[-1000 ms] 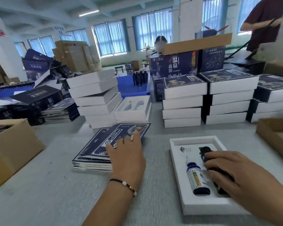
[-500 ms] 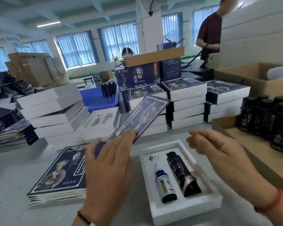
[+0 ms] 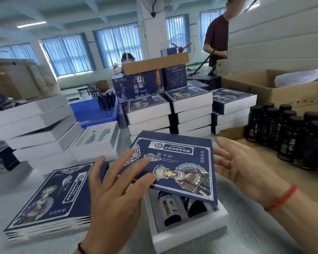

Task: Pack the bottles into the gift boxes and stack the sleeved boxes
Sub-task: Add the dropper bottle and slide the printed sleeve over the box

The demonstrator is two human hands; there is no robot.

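Observation:
A white gift box (image 3: 191,233) lies open on the table before me, with a small blue-capped bottle (image 3: 168,206) and a dark bottle (image 3: 195,206) in its insert. Tilted just above it is a flat navy printed sleeve (image 3: 182,162), which covers the box's far half. My left hand (image 3: 114,189) holds the sleeve by its left edge, fingers spread on top. My right hand (image 3: 246,167) is open, palm toward the sleeve's right edge, close beside it. Sleeved boxes (image 3: 187,107) stand stacked behind.
A pile of flat sleeves (image 3: 50,198) lies at the left. Behind it are white box stacks (image 3: 35,125) and an empty open box (image 3: 97,142). Several dark bottles (image 3: 290,132) stand at the right before a cardboard carton (image 3: 264,88). A person (image 3: 217,37) stands at the back right.
My left hand lifted a sleeve off the pile and brought it over the packed box. My right hand left the dark bottle and rose beside the sleeve.

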